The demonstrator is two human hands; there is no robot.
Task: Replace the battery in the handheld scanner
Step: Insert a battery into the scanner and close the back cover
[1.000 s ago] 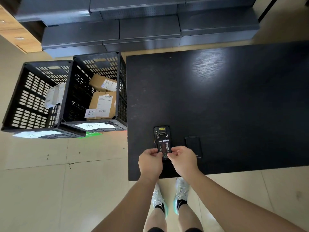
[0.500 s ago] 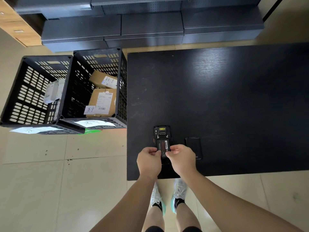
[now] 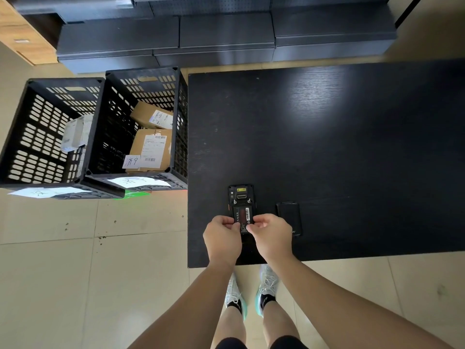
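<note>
At 6 o'clock, nearest to the camera, two bare forearms reach forward above two light sneakers on the tiled floor. The left hand and the right hand meet over the near edge of the black tabletop. The handheld scanner lies there face down, with its back open. The grip of each hand is a pinch: the left fingertips touch the left edge of the battery and the right fingertips touch its right edge. The battery sits in the open back of the scanner – whether it is fully seated or a little lifted, I cannot tell. Just beside the right hand, at 3 o'clock from the scanner, a flat black cover lies on the tabletop. Farther, at 10 o'clock, two black crates stand on the floor – the right one holds cardboard parcels. At 12 o'clock, farthest, there are dark grey shelves.
</note>
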